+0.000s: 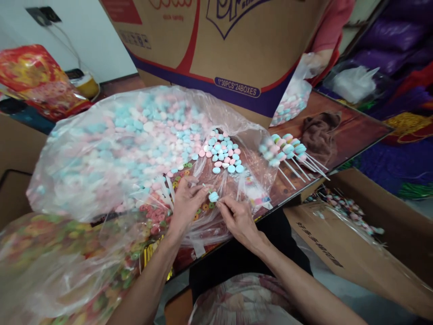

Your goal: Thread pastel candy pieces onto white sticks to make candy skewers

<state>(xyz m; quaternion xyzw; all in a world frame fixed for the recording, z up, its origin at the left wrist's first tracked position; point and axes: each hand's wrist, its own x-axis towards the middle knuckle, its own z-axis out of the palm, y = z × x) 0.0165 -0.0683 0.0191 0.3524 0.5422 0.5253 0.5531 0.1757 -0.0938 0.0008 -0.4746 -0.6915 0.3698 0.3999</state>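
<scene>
**Threading a candy onto a stick**

I am pinching a blue candy (213,197) between my left hand (187,203) and right hand (237,217), both grasping it at the table edge (352,149); next, I judge, it wants seating squarely; beyond, loose candies (223,153), finished skewers (287,151), the big bag (111,144).

One pale blue round candy (213,197) is pinched between the fingertips of the left hand (185,203) and right hand (238,220), seated on a thin white stick (205,186), low over the clear plastic at the table's near edge.
</scene>
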